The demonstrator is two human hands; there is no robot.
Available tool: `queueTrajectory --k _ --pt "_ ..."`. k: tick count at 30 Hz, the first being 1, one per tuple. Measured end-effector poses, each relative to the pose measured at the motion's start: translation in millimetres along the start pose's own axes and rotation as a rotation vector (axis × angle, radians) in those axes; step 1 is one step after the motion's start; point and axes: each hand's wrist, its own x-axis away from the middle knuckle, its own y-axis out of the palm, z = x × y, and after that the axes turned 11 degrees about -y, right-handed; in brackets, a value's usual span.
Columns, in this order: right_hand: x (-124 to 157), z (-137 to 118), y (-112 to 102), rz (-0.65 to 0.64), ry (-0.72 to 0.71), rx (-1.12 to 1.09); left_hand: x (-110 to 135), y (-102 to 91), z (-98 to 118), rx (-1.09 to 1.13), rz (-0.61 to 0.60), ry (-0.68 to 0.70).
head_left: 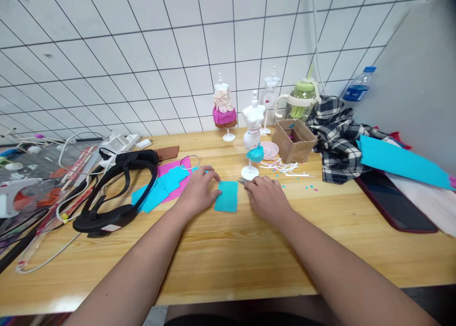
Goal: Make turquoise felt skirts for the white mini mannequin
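Wall: white tiles (156,79) behind a wooden surface (228,264).
Blue piece: a small flat rectangle (226,197), lying on the surface between the two hands.
Left hand: (199,190) fingers curved, thumb apart from them and at the blue piece's left edge.
Right hand: (267,198) fingers closed around a small metal tool (243,180), its tip near the blue piece's upper right corner; the tool's rest is hidden.
Dress stand: white (252,122), upright just beyond the right hand, a blue puff (255,153) on its lower part.
Left of the left hand: blue sheets (156,193), a black headset (123,215).
Beyond the right hand: a cardboard box (301,153).
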Motion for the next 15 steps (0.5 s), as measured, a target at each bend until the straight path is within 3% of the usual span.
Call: queueTrajectory --k 4,8,11,15 --pt "-1.0 -4.1 -4.5 0.107 -0.116 -0.116 0.1 4.2 0.7 0.016 -0.237 0.168" --pt "-1.1 -17.8 -1.3 0.043 -0.351 -0.202 -0.6 16.1 -0.5 0.049 -0.174 0.117" --pt "-1.8 -18.8 3.9 -0.048 -0.362 -0.178 0.7 12.2 4.4 0.044 -0.107 0.112" --pt "-3.7 -10.9 5.8 -0.108 -0.332 -0.196 8.0 -1.3 20.2 0.003 -0.283 0.228"
